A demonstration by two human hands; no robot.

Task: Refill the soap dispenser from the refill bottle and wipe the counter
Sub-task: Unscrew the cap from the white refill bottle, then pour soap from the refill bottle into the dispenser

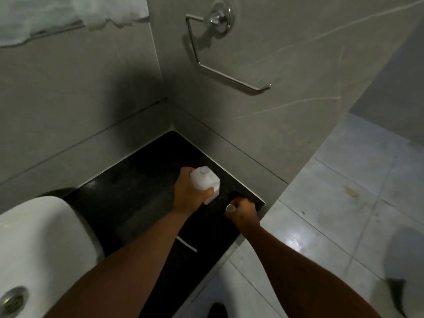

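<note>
Both forearms reach in from the near edge over the black counter (137, 191). Left hand (188, 193): grip wrapped round a white bottle (205, 180), fingers curled on its side, bottle upright near the counter's far right corner. Right hand (244, 213): grip clenched round a small pale cap-like piece (230, 208), just beside the bottle; its identity cannot be determined. White basin (41, 237) sits left. Chrome towel holder (220, 53) hangs on the grey wall above.
</note>
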